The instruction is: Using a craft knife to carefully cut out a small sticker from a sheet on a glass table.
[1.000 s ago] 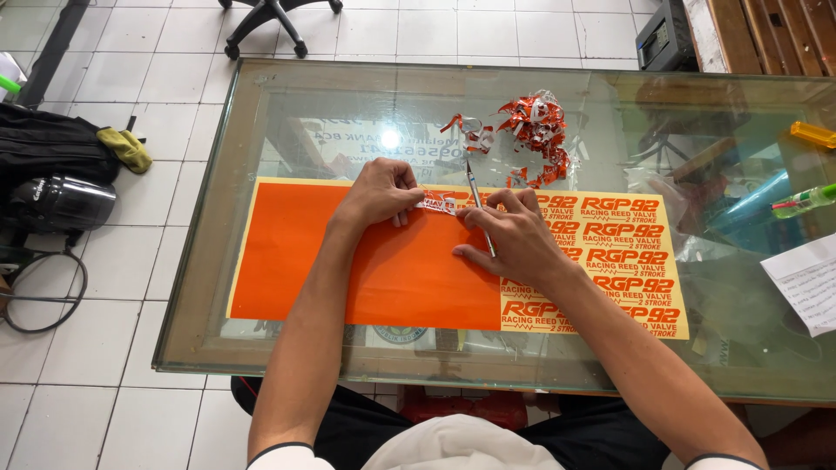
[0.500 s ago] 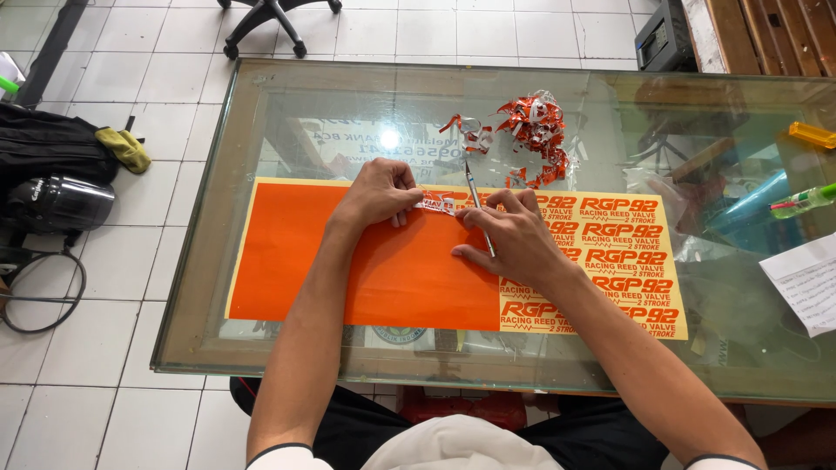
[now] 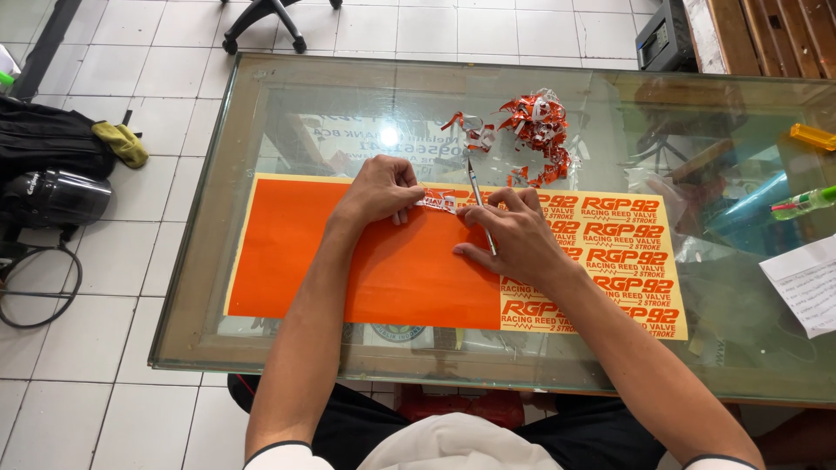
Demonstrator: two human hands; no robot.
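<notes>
Orange vinyl sticker sheet [image 3: 374, 261] lies flat on the glass tabletop [image 3: 287, 96], and everything else is placed from it. At its top edge, about midway along, the left hand [image 3: 376, 190] pinches a small peeled strip of waste vinyl [image 3: 435, 202] between thumb and fingertips, closed tight on it. Just right of that strip the right hand [image 3: 514, 237] rests on the sheet, its fingers curled around a slim craft knife [image 3: 478, 205] whose tip points away from the person, past the sheet's top edge. The right part of the sheet carries the cut lettering decals [image 3: 620, 257], already weeded.

The risk I judge greatest is tearing: the strip looks thin, and a sharp pull could snap it or lift a neighbouring decal with it. The blade sits close to the left fingertips (a slip could nick them, or score the backing). Beyond the sheet's top edge a heap of crumpled vinyl offcuts [image 3: 533, 130] lies near; sticky scraps could drift back and cling to the sheet.
</notes>
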